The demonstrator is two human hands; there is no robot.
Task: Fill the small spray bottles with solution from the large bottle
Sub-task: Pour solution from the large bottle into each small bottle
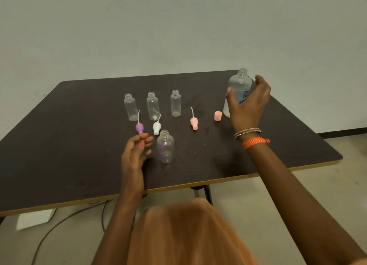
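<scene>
The large clear bottle stands uncapped at the table's far right. My right hand curves around its front, thumb at the left side, fingers just off the right side. Three small clear bottles stand open in a row at the middle. A fourth small bottle with a purple tint stands nearer to me. My left hand hovers just left of it, fingers relaxed, holding nothing. Purple, white and pink spray heads lie on the table.
A small pink cap sits just left of the large bottle. The dark table has a pale front edge. Below it, cables and a white box lie on the floor.
</scene>
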